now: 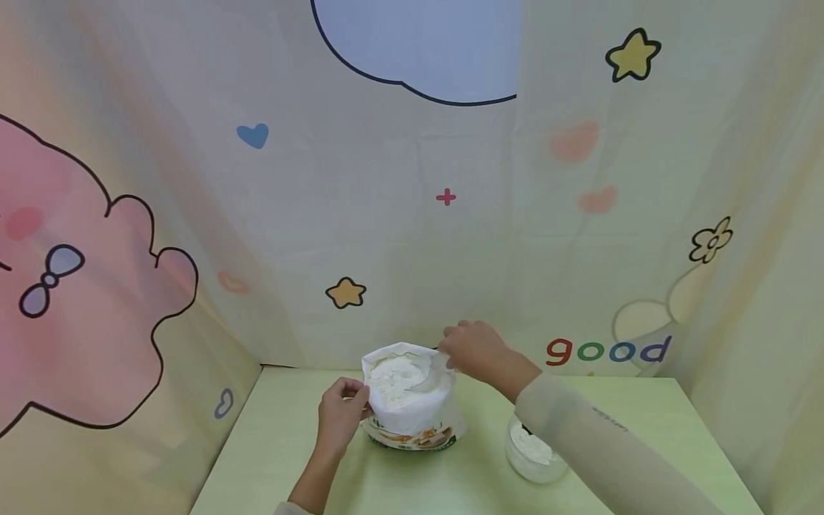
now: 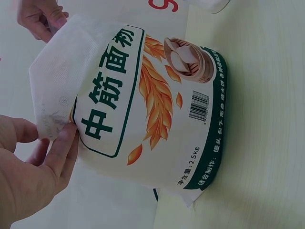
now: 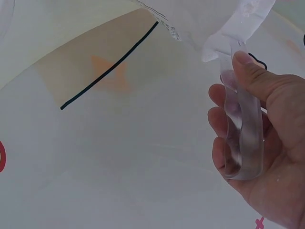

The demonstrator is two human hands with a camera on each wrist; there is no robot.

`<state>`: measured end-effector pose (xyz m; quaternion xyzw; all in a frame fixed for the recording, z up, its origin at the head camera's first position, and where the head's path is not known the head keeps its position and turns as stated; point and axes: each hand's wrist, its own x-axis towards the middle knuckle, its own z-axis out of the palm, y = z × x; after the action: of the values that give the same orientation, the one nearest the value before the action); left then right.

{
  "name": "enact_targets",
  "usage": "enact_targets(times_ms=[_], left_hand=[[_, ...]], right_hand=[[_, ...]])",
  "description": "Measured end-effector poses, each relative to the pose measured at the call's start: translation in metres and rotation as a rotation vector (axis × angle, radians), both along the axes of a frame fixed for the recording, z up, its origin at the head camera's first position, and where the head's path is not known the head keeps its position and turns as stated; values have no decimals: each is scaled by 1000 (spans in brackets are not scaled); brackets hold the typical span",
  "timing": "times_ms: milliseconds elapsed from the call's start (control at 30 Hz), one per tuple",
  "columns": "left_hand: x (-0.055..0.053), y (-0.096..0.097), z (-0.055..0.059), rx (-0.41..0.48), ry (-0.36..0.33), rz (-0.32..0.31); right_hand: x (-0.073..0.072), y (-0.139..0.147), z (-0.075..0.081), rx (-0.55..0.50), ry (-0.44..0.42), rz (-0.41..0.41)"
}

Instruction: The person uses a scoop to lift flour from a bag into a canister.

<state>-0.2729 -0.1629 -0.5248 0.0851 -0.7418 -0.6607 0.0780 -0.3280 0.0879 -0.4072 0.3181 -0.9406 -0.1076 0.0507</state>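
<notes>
A white bag of flour (image 1: 412, 420) stands on the table with its top folded open, and white flour (image 1: 390, 378) shows inside. My left hand (image 1: 339, 416) pinches the left side of the bag's rim between thumb and fingers; the left wrist view shows the printed front of the bag (image 2: 164, 109). At the bag's right rim, my right hand (image 1: 475, 350) grips the handle of a clear plastic scoop (image 3: 248, 129). The scoop's head reaches into the bag, partly lost against the flour. A clear round bowl (image 1: 537, 472) holding white flour stands to the right.
The pale green table (image 1: 292, 443) ends at a hanging printed curtain (image 1: 386, 214) close behind the bag. My right sleeve (image 1: 599, 436) crosses over the bowl's upper right side. A small dark object (image 1: 526, 430) shows at the bowl's rim, too small to identify.
</notes>
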Motion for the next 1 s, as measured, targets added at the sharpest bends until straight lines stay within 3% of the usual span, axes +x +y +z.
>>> enact_targets(times_ms=[233, 533, 767, 1000], left_hand=[[-2, -2, -2, 2, 0, -3], [-3, -4, -2, -13, -6, -6], [-1, -1, -1, 6, 9, 2], [-2, -1, -3, 8, 10, 4]], right_hand=[[0, 11, 10, -15, 20, 32], [5, 30, 12, -75, 55, 79], [12, 49, -5, -219, 92, 112], [20, 66, -32, -395, 70, 76]])
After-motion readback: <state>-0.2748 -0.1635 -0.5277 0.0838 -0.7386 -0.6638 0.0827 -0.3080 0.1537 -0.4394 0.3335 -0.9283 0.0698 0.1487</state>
